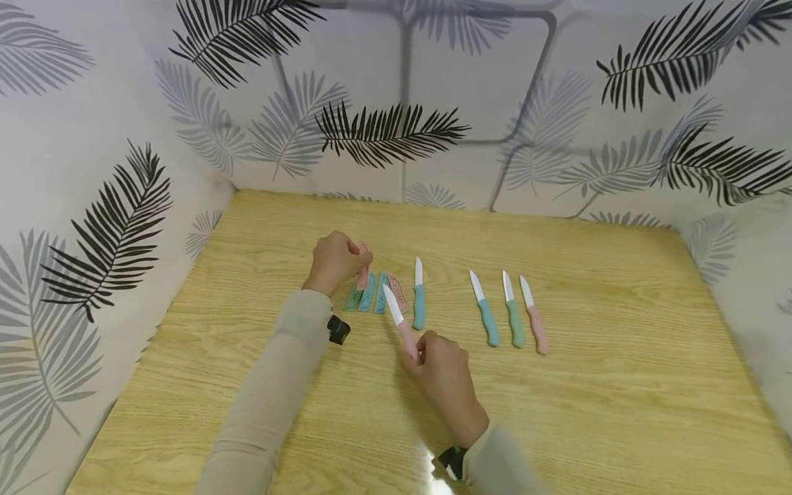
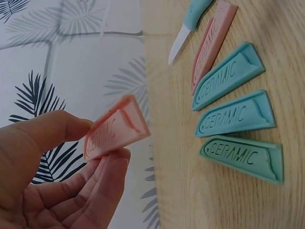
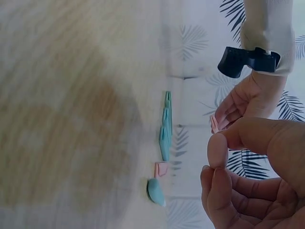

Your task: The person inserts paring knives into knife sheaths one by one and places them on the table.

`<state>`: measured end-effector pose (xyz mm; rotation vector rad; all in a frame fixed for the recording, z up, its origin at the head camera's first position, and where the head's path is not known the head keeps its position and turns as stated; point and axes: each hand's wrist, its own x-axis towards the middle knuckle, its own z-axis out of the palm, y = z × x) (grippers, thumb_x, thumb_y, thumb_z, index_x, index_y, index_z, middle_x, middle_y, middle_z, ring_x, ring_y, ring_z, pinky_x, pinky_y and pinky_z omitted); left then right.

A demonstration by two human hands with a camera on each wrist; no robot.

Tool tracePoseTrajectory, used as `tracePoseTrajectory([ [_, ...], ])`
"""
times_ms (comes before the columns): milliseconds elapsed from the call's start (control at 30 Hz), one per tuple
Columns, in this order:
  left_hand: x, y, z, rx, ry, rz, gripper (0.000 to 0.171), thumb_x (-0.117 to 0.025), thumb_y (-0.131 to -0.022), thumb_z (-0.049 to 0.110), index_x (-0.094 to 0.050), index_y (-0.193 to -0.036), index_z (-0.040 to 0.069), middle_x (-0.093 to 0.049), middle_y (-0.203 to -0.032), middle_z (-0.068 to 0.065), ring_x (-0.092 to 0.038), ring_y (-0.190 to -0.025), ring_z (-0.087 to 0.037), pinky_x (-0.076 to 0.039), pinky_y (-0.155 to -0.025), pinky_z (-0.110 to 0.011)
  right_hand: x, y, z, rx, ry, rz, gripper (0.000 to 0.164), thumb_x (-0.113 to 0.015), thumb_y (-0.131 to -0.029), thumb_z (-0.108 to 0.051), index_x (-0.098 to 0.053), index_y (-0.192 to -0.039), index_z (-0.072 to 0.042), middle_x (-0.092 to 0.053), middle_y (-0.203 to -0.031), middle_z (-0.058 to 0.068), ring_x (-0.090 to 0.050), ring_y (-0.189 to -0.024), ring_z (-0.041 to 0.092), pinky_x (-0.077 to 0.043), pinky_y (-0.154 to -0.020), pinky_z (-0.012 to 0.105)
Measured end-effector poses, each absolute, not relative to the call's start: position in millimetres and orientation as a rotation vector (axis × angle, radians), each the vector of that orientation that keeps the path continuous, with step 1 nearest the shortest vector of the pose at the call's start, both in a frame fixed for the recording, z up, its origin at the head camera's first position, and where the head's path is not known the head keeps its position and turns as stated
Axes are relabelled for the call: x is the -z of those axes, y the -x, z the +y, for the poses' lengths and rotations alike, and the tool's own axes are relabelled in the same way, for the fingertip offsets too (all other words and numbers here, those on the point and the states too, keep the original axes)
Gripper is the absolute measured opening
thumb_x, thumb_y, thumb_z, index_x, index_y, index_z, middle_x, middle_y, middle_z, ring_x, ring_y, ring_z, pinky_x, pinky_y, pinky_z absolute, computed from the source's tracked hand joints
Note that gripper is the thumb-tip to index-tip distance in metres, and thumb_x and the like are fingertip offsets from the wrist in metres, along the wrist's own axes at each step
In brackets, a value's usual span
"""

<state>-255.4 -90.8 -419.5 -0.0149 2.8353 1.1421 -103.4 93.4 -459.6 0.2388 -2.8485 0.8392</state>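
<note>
My left hand pinches a pink knife sheath between thumb and fingers, raised above the table. The sheath is marked CERAMIC. In my right hand is a pink-handled paring knife, gripped near the handle's end, its white blade pointing away and slightly left. Fanned on the table below are a green sheath, two blue sheaths, one beside the green and another farther along, and a second pink sheath. A blue-handled knife lies just right of them.
Farther right on the wooden table lie a blue knife, a green knife and a pink knife, blades bare and pointing away. A leaf-patterned cloth stands behind the table's back edge.
</note>
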Motion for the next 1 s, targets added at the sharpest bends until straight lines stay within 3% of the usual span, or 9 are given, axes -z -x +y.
tracePoseTrajectory([
  [200,422,255,-88,-1.143,0.022,2.851,0.032,-0.068,-0.084,0.023,-0.056,-0.058,0.01,-0.042,-0.049,0.005,-0.03,-0.046,-0.008,-0.026,-0.043,-0.023,464,98,85,-0.848,-0.269,-2.831,0.017,-0.072,-0.077,-0.01,-0.06,-0.069,-0.001,-0.05,-0.054,-0.002,-0.038,-0.045,0.005,-0.036,-0.043,0.019],
  [433,419,252,-81,-1.184,-0.008,2.814,0.047,-0.068,-0.084,0.022,-0.039,-0.048,0.015,-0.027,-0.044,0.007,-0.018,-0.042,-0.008,-0.019,-0.041,-0.023,464,99,77,-0.878,-0.251,-2.827,0.017,-0.072,-0.077,-0.009,-0.059,-0.068,-0.003,-0.049,-0.054,-0.002,-0.04,-0.046,0.006,-0.035,-0.043,0.019],
  [1000,416,250,-68,-1.112,0.039,2.799,0.05,-0.067,-0.086,0.023,-0.038,-0.047,0.014,-0.027,-0.041,0.005,-0.018,-0.037,-0.008,-0.021,-0.037,-0.023,465,104,79,-0.907,-0.195,-2.881,0.016,-0.072,-0.077,-0.012,-0.06,-0.07,-0.003,-0.053,-0.057,0.0,-0.041,-0.046,0.007,-0.035,-0.041,0.018],
])
